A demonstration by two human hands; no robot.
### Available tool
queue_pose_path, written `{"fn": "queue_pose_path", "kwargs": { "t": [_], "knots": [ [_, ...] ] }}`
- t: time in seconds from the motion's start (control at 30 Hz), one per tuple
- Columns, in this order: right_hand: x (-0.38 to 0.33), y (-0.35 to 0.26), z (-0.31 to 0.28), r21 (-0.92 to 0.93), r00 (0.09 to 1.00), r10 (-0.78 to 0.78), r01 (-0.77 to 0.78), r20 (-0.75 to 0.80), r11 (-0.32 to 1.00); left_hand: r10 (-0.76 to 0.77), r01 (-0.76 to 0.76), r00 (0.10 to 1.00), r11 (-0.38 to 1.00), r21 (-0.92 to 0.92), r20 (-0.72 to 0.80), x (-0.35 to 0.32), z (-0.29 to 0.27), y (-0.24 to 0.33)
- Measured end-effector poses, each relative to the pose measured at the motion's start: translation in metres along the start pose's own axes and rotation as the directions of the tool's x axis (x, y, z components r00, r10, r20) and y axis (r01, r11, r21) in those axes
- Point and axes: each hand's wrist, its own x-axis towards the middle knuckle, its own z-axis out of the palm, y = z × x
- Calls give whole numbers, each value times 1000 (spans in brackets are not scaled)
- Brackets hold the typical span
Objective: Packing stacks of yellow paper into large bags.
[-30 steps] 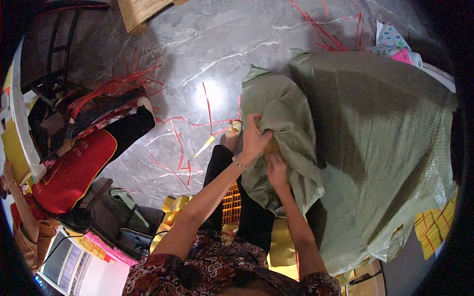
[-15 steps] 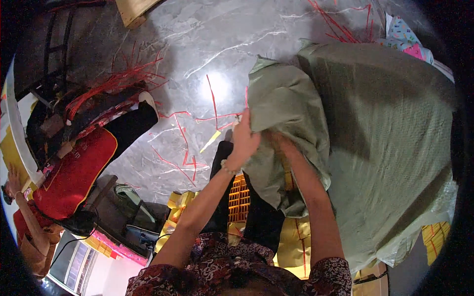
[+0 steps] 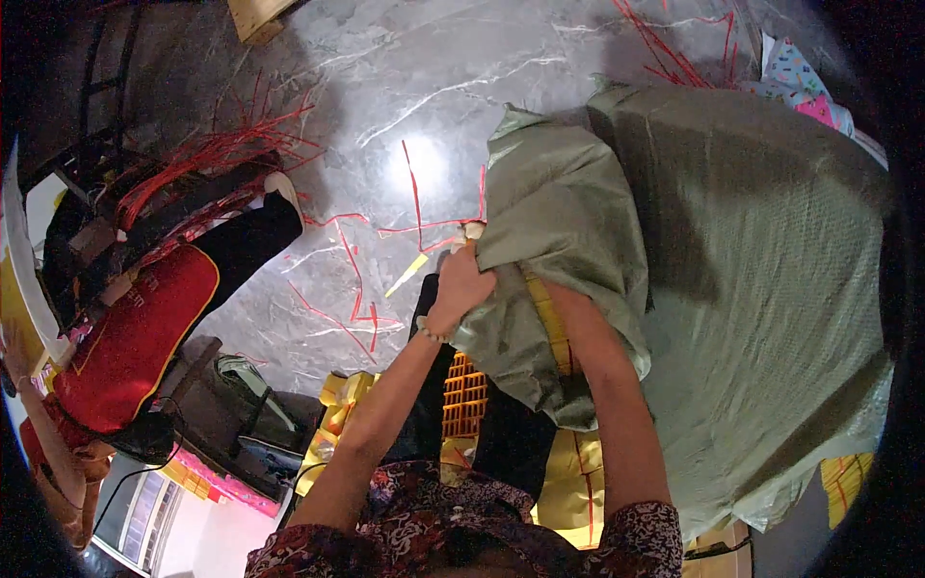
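Your right arm has gone deeper into the large green woven plastic sack (image 3: 694, 289) lying on the grey marble floor (image 3: 385, 125); that hand is hidden, its state unclear. Your left hand (image 3: 462, 289) clenches the sack's mouth; keep holding it high and taut.

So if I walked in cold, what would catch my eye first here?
Most likely the big green woven sack filling the right side, with a smaller green sack bunched in front of it. The left hand grips that smaller sack's edge, while the right forearm disappears inside it. Next come the red strips scattered over the shiny grey marble floor.
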Motion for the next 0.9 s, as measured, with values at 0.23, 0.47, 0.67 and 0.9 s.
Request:
{"fn": "queue_pose_path", "kwargs": {
  "t": [0.23, 0.47, 0.67, 0.9],
  "knots": [
    [-11, -3, -2, -15, 998, -40, 39, -46, 999, 41, -41, 999, 997, 66, -6, -22, -16, 27],
    [181, -42, 38, -31, 992, -57, 54, -111, 998, 148, -127, 982, 978, 168, -118, -6, 11, 28],
    [13, -25, 3, 2, 981, -93, 95, -171, 995, 119, -120, 993, 980, 159, 20, -21, -25, 35],
    [166, -57, 28, -50, 959, -51, 39, -280, 998, 162, -162, 987, 972, 171, 14, -9, -17, 34]
  ]
}}
